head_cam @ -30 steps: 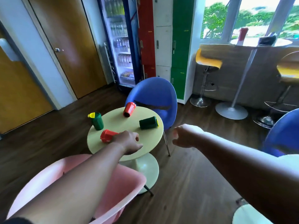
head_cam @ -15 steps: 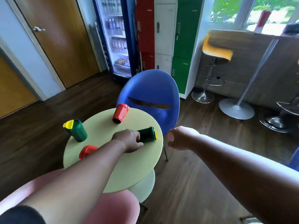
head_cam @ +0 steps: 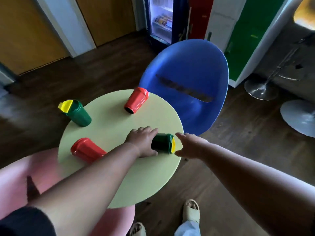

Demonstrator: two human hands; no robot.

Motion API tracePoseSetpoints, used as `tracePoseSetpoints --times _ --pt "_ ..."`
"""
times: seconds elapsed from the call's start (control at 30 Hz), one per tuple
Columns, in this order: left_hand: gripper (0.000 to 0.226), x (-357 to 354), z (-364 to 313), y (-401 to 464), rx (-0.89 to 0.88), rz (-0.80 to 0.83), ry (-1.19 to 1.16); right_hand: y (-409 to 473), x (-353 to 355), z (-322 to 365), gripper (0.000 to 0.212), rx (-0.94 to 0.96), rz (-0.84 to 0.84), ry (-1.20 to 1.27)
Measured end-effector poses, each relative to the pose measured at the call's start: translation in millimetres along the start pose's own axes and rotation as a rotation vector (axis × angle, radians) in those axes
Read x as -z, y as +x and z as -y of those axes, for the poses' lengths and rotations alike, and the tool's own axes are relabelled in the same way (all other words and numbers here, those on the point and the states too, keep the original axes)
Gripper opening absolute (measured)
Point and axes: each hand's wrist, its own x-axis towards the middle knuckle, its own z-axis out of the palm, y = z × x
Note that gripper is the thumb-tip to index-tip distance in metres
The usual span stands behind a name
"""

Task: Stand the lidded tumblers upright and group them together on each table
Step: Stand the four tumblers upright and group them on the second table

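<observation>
Several lidded tumblers sit on a round pale-green table [head_cam: 141, 176]. A green tumbler with a yellow lid [head_cam: 164, 143] lies on its side near the table's right edge, and my left hand [head_cam: 143, 142] wraps its base end. My right hand [head_cam: 190, 145] hovers open just right of its lid, fingers spread. A red tumbler [head_cam: 87, 149] lies on its side at the near left, partly behind my left forearm. Another red tumbler [head_cam: 136, 103] lies tipped at the far edge. A second green tumbler with a yellow lid [head_cam: 77, 112] stands upright at the far left.
A blue chair [head_cam: 190, 79] stands behind the table on the right, a pink chair [head_cam: 15, 178] in front on the left. Bar-stool bases [head_cam: 260, 89] rest on the dark wood floor at right. A drinks fridge [head_cam: 162, 17] and lockers line the back wall.
I have moved closer and now look down on the table. My left hand has gone from the near red tumbler to the lying green one and closed on it; my right hand opened beside its lid.
</observation>
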Motion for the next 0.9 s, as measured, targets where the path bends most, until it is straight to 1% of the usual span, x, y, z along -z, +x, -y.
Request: tracePoseSetpoints --times 0.07,0.17,0.23,0.3,0.33,0.43,0.6,0.73,0.9 --pt "0.098 -13.3 -2.7 10.0 0.028 0.025 -0.003 17.4 -4.9 -8.9 0.083 0.059 0.045 -0.003" --pt "0.097 -28.0 -7.3 19.4 0.048 0.057 -0.015 37.0 -12.5 -15.1 0.090 0.133 0.071 0.006" --pt "0.094 -33.8 -9.3 25.7 0.057 0.037 -0.010 50.5 -18.8 -17.5 0.101 0.150 0.078 0.032" --pt "0.087 -36.6 -10.2 30.0 0.067 0.007 -0.022 59.8 -23.9 -18.2 0.114 0.146 0.091 0.067" --pt "0.082 -37.5 -10.0 32.2 0.071 -0.010 -0.034 63.5 -25.3 -18.4 0.117 0.141 0.093 0.085" --pt "0.074 -38.1 -6.6 38.0 0.069 -0.053 -0.070 71.4 -25.5 -18.7 0.112 0.138 0.082 0.140" --pt "0.074 -38.6 3.2 39.2 0.059 -0.089 -0.131 77.4 -18.5 -15.2 0.096 0.175 0.052 0.178" --pt "0.078 -34.9 16.3 31.6 0.109 -0.127 -0.258 81.8 3.0 -2.6 0.099 0.232 0.022 0.166" --pt "0.078 -26.9 44.8 14.4 0.190 -0.123 -0.397 85.3 27.0 34.9 0.100 0.308 0.007 0.155"
